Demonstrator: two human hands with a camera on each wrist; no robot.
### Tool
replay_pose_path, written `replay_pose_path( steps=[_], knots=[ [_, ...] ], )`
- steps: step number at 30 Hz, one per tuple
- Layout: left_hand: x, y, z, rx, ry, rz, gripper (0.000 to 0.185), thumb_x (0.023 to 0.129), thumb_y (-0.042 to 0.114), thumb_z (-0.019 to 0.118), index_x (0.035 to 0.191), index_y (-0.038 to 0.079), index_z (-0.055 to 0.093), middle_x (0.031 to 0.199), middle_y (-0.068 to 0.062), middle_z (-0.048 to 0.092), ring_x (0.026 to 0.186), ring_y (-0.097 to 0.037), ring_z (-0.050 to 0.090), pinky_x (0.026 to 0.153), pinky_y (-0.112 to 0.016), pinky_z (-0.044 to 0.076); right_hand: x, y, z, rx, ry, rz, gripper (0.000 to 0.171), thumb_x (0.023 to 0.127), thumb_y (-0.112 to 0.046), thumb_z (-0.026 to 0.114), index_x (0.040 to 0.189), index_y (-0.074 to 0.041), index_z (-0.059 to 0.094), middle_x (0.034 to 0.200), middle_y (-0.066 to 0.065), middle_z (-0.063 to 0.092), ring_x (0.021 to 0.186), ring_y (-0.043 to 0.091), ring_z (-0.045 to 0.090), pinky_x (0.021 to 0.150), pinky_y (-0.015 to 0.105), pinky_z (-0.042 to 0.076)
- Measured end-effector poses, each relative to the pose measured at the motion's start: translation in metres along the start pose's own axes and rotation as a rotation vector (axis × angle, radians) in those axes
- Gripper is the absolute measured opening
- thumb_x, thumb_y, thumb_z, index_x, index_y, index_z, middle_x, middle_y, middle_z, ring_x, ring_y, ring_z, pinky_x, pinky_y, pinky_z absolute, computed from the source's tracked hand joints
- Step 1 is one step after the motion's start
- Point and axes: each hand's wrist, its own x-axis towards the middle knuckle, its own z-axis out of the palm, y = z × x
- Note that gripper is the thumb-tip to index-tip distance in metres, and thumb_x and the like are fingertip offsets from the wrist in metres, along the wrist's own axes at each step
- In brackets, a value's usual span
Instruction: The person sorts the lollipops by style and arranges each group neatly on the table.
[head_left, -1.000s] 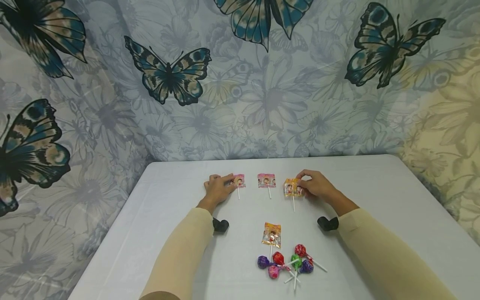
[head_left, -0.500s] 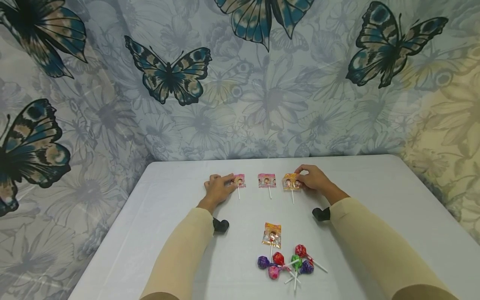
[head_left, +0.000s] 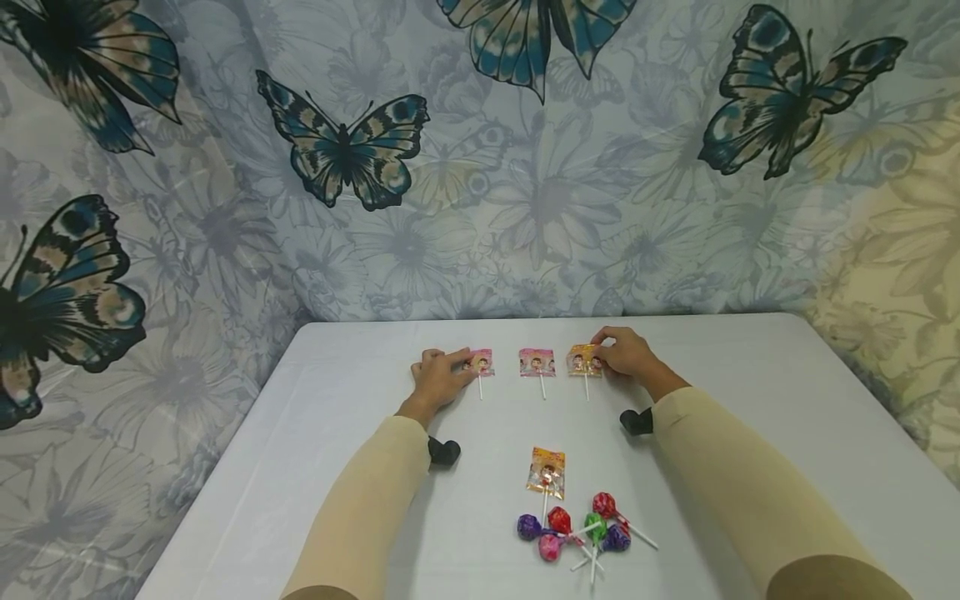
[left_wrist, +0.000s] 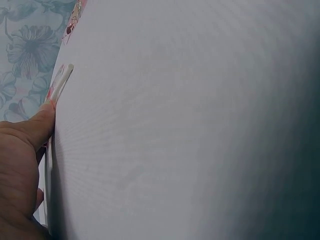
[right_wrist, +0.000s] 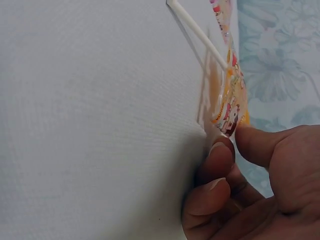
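Observation:
At the far side of the white table, my left hand (head_left: 438,379) holds the edge of a pink-wrapped lollipop (head_left: 482,363) lying flat; in the left wrist view the thumb (left_wrist: 42,122) is on its wrapper, and the other fingers are mostly hidden. A second pink-wrapped lollipop (head_left: 537,362) lies to its right, untouched. Beside that, my right hand (head_left: 630,354) pinches the wrapper corner of an orange-wrapped lollipop (head_left: 582,361) between thumb and fingertip, as the right wrist view shows. Its white stick (right_wrist: 197,32) points toward the near side.
Nearer on the table (head_left: 360,367) lies another orange-wrapped lollipop (head_left: 547,473). Just below it is a loose cluster of round lollipops, with purple (head_left: 528,526), red (head_left: 603,504), pink (head_left: 550,547) and green (head_left: 595,525) among them. A butterfly-print curtain (head_left: 450,250) hangs behind the table.
My right hand has moved the orange-wrapped lollipop slightly away from me, bringing it level with the two pink ones. The left hand has stayed in place.

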Motion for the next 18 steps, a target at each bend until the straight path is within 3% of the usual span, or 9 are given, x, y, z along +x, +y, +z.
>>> replay_pose_path(
  steps=[11,18],
  knots=[
    [0.0004,0.0002,0.002,-0.002,0.011,-0.006,0.047,0.09,0.04,0.067,0.135,0.027,0.059,0.128,-0.006,0.057,0.128,-0.028,0.03,0.099,-0.05,0.017,0.005,-0.0048,-0.0017,-0.071,-0.023,0.057,0.026,0.096,-0.015,0.055,0.121,-0.008,0.057,0.061,0.006,0.054,0.05,0.015,0.047,0.047,0.028,0.041],
    [0.0004,0.0,0.0007,-0.007,0.018,0.005,0.046,0.09,0.039,0.067,0.134,0.025,0.06,0.128,-0.01,0.057,0.128,-0.029,0.031,0.098,-0.051,0.018,0.0067,-0.0043,-0.0011,-0.104,-0.026,0.039,0.028,0.097,-0.015,0.054,0.124,-0.007,0.056,0.071,0.01,0.058,0.052,0.017,0.049,0.047,0.028,0.043]
  ],
)
